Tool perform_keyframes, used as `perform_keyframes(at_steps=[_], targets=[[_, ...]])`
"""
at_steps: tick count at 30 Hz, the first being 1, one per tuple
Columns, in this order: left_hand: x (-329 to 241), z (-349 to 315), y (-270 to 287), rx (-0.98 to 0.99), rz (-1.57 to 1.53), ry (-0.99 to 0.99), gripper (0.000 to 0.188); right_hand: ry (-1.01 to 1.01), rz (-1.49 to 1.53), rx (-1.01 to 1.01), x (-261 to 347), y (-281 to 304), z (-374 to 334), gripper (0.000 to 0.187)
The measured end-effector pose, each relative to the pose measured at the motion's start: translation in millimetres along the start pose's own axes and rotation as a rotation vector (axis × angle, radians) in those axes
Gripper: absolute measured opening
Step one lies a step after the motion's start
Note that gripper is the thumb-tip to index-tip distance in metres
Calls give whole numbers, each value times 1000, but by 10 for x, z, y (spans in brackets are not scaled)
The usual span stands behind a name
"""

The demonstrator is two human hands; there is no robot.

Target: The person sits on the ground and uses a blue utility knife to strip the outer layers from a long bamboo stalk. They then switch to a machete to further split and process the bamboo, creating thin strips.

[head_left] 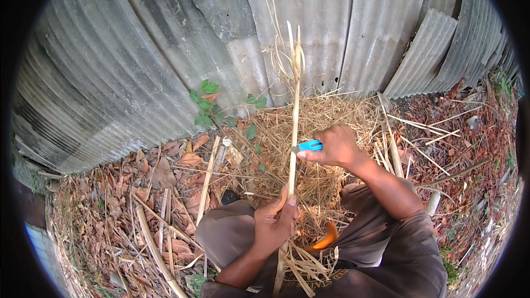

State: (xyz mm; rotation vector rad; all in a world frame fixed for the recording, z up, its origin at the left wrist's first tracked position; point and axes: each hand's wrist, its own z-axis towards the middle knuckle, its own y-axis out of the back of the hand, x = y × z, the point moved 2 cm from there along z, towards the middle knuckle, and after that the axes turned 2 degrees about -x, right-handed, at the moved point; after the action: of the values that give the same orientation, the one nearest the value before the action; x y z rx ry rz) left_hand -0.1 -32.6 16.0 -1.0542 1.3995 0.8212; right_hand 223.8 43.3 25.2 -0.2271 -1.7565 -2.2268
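Note:
A long pale strip of bamboo (296,113) stands nearly upright in the view, running from my lap toward the metal fence. My left hand (274,222) is closed round its lower part, thumb lying along the strip. In my right hand (339,146) is a blue utility knife (310,145), gripped with its dark blade against the strip above my left hand. Thin curled shavings (288,63) cling to the strip's far end. More loose shavings (312,267) gather over my lap beside its near end.
Corrugated sheets (298,16) form a fence ahead. A heap of shavings (270,132) covers the ground between my knees and the fence. Bamboo poles (154,243) lie among dry leaves (165,171) at left, and thin sticks (430,129) at right. An orange curved object (326,236) shows between my legs.

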Motion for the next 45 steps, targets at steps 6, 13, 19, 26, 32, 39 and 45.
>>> perform_keyframes(at_steps=[6,13,19,26,32,39,45], targets=[[14,-36,36,-29,91,-60,29,-8,-71,139,80,-89,9,73],[88,-52,111,25,288,-212,30,199,-59,-139,2,-184,-18,71],[115,-136,59,110,323,-208,36,-92,-91,-168,-564,-99,234,77],[181,-116,28,191,302,-259,36,-352,-19,-184,-943,-96,405,79],[40,-39,-3,33,70,-119,30,-514,506,80,-639,-337,286,82],[39,-18,103,-51,123,-136,29,126,155,47,172,-10,-99,69],[-57,-59,81,-23,267,-252,31,76,4,-64,36,-90,46,74]])
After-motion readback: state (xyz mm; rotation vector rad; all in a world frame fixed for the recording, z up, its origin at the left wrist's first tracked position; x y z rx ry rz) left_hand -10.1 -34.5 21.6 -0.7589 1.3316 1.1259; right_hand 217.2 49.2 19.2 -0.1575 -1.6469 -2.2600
